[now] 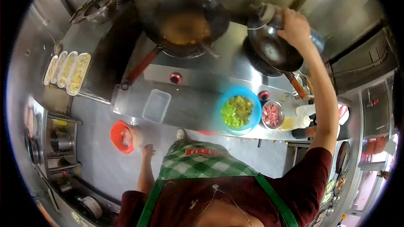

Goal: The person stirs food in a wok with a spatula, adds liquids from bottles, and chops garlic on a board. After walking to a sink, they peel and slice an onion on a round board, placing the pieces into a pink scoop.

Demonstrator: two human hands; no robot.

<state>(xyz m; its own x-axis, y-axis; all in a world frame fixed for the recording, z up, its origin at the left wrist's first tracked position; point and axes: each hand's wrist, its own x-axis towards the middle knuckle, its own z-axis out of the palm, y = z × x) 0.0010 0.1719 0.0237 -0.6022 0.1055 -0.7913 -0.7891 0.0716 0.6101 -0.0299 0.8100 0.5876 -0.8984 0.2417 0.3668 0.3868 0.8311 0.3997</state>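
Observation:
My right hand (294,27) reaches out over the far rim of the right wok (284,54), its fingers closed around something greyish that blur hides. Only a pale, shiny patch shows in the bottom of that wok. My left hand (148,151) hangs low beside an orange bucket (122,136), fingers loosely apart and holding nothing. On the left burner a large wok (219,14) contains brownish liquid (181,27). A metal utensil (208,49) leans in it, and its long reddish-brown handle (143,67) points toward me.
Along the counter's front edge stand a clear plastic tub (156,106), a blue bowl of chopped greens (237,111), a metal bowl of sliced meat (272,114) and squeeze bottles (296,122). Several oval dishes of food (78,75) sit at left. Shelving (63,143) stands at lower left.

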